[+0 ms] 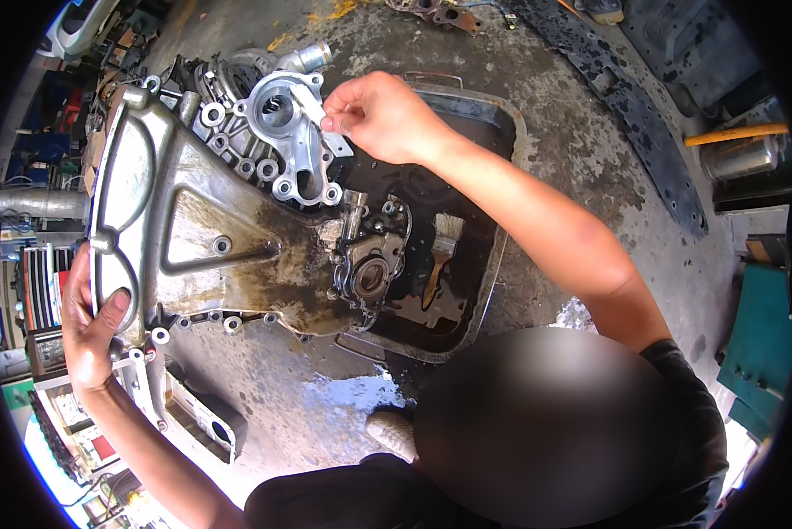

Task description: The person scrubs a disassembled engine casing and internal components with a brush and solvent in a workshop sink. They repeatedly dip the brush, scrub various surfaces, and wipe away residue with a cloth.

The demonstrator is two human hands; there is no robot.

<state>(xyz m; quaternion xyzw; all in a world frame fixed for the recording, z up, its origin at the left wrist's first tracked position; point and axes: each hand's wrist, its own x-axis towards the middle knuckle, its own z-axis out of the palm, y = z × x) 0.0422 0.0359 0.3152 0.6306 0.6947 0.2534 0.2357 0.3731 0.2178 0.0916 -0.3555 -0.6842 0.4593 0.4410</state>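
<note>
A large metal engine cover (237, 256), stained with brown oil, is tilted over a dark tray (506, 150). At its left edge my left hand (92, 322) is wrapped around the rim, thumb on the front face. A silver cast housing (303, 167) with a round opening and a pipe stub sits at the cover's upper side. Over its right edge my right hand (378, 119) is closed in a pinch. A pale, narrow piece (308, 104) lies by the fingertips; whether it is held or part of the housing is unclear. The cover's narrow end has a round seal opening.
A paintbrush (442, 256) with a wooden handle lies in the wet tray. A long dark panel (625, 115) lies on the stained floor to the right. At lower left stands a pale metal frame part (197, 410). Shelves and boxes (43, 282) line the left side.
</note>
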